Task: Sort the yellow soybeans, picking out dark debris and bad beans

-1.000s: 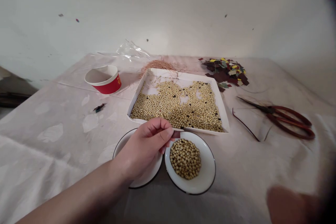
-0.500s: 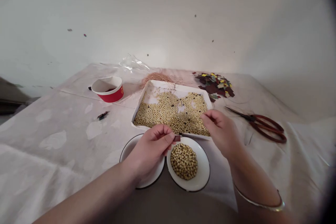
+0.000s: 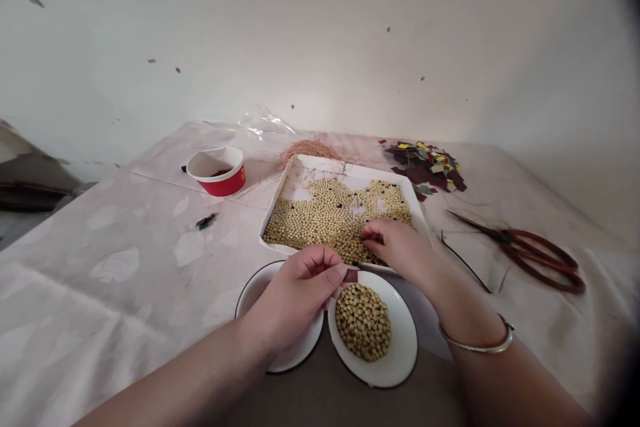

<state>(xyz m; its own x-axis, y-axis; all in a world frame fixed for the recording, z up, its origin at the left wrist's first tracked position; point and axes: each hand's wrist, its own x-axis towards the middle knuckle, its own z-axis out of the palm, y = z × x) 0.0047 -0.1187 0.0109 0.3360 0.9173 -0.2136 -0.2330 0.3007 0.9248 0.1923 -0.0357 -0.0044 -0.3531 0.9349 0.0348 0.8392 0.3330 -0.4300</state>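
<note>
Between thumb and forefinger, my left hand (image 3: 305, 290) pinches a small dark brown rectangular piece (image 3: 352, 275) above the two white bowls. My right hand (image 3: 395, 240) is closed, its fingertips down at the pale round beads (image 3: 320, 220) in a shallow white tray (image 3: 267, 243). Whatever those fingers hold is hidden. Larger yellowish beads (image 3: 363, 323) fill part of the right white bowl (image 3: 403, 353). The left white bowl (image 3: 245, 293) lies partly beneath my left hand and wrist.
A red and white paper tub (image 3: 225, 183) stands at the left. Behind the tray lie a bundle of copper-coloured strands (image 3: 310, 148) and clear plastic (image 3: 265, 123). Coloured flat pieces (image 3: 430, 167) are heaped at the back right, with scissors (image 3: 535, 253) and a dark strand (image 3: 467, 263) nearer.
My right hand has moved left and down to the beads in the tray. My left hand keeps its pinch on the brown piece. The whole view has shifted slightly.
</note>
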